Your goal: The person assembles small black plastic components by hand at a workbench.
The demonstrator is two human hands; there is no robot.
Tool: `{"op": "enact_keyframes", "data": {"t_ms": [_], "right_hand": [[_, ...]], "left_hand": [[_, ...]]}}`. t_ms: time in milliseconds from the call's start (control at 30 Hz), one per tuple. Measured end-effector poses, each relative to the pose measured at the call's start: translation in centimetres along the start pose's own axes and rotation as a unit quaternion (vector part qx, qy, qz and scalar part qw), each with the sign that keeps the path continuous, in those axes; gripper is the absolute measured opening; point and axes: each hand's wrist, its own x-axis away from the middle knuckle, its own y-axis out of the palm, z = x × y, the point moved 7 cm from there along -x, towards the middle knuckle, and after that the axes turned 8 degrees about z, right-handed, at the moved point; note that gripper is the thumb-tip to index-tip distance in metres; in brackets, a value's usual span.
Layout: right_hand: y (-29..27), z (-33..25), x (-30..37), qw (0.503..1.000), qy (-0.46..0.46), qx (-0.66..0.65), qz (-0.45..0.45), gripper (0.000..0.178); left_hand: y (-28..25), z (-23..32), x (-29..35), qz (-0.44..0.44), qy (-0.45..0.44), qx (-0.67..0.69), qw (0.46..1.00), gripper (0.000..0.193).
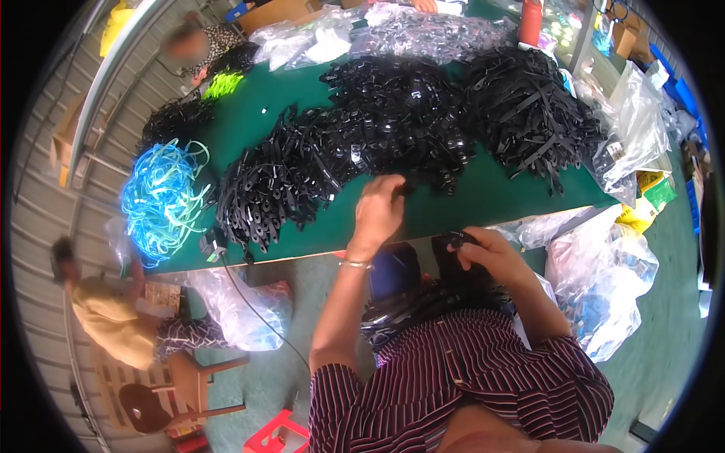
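My left hand (377,212) reaches forward over the green table (483,200) and its fingers close on a black strap piece (408,186) at the near edge of a long pile of black straps (340,155). My right hand (483,253) is below the table edge, near my lap, gripping a small bunch of black straps (453,241). More black straps lie bundled on my lap (423,302). A bracelet circles my left wrist.
A second heap of black straps (529,113) lies at the table's right, blue-green cords (162,196) at its left. Clear plastic bags (596,279) sit on the floor to my right. Two other people sit at left. A wooden chair (181,392) stands on the floor at lower left.
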Motion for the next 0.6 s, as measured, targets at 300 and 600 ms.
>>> {"op": "enact_keyframes", "data": {"t_ms": [300, 600], "right_hand": [[1.6, -0.2, -0.2, 0.975, 0.068, -0.212, -0.014, 0.019], [2.8, 1.6, -1.5, 0.988, 0.044, -0.151, -0.005, 0.012]], "left_hand": [[1.0, 0.6, -0.3, 0.001, 0.213, -0.276, 0.937, 0.02], [-0.1, -1.1, 3.2, 0.028, 0.066, -0.157, 0.985, 0.021]]}}
